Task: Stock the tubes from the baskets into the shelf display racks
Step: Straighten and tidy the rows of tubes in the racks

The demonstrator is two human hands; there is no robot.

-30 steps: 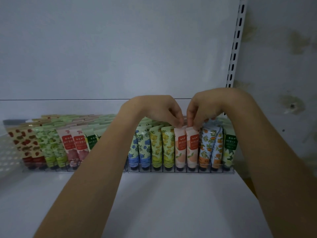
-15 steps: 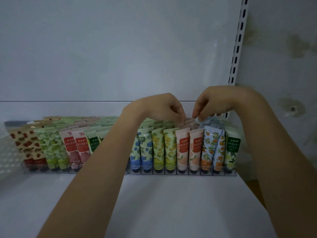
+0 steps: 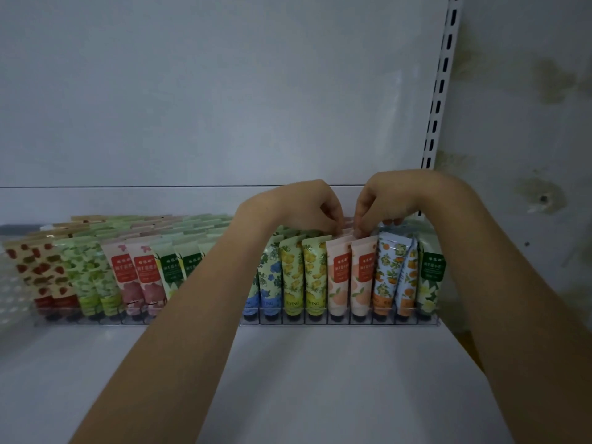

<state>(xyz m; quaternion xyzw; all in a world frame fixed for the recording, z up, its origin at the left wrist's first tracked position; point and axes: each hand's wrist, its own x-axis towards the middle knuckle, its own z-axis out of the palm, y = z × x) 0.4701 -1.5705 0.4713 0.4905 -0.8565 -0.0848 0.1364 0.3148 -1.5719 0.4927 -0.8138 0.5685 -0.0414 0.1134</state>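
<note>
Two clear display racks stand side by side on the white shelf, packed with upright tubes. In the right rack the two peach tube rows stand between yellow lemon tubes and orange-print tubes. My left hand and my right hand hover close together over the peach rows. Curled fingertips of each hand pinch the tops of peach tubes just behind the front ones. My left forearm hides part of the rack's left end.
The left rack holds strawberry, green, pink and dark-green tubes in deep rows. A perforated white basket wall shows at the far left. A slotted shelf upright rises at the right, beside a stained wall.
Both hands have moved from the front peach tubes' tops back over the rows behind them. The view has shifted slightly.
</note>
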